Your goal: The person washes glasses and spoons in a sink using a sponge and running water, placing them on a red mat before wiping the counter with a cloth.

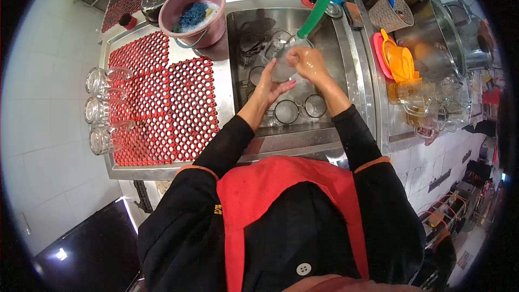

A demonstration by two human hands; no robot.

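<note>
My left hand [266,91] is curved in a C over the sink, thumb and fingers around what looks like a clear, wet glass mug [283,69]. Close beside it, my right hand [309,64] is closed in a fist, wet, just below the mouth of a green hose [317,12]. What the fist holds, if anything, I cannot tell. Several glass mugs lie in the metal sink [235,28] around both hands. Two of them, one a round-rimmed mug [286,112] and the other a mug [314,106], stand nearest the front wall.
Left of the sink, three glass mugs [97,110] lie along the edge of a red perforated mat [157,103]. Behind the mat stands a pink bucket [216,31] with a blue scrubber [193,16] in suds. Orange plastic cups [401,64] and more glass mugs [432,97] occupy the right counter.
</note>
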